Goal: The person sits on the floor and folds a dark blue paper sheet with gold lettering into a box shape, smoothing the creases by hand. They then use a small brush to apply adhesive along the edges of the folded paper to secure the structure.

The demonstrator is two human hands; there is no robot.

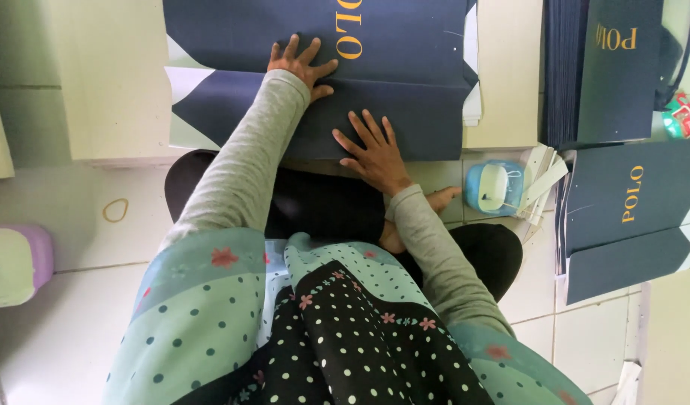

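A large dark navy paper sheet point(405, 45) with gold lettering lies flat on a cream board point(112, 82) in front of me. Its near edge is folded over into a flap point(427, 120). My left hand point(300, 66) rests palm down with spread fingers on the sheet just above the fold line. My right hand point(371, 150) lies flat with fingers apart on the folded flap, close to its near edge. Neither hand grips anything. Grey sleeves cover both arms.
Stacks of navy paper bags sit at the upper right point(607, 67) and lower right point(630, 217). A small blue and white container point(495, 187) and white card strips point(543, 176) lie between them and me. A rubber band point(115, 210) and a purple-edged stool point(15, 262) are on the tiled floor at left.
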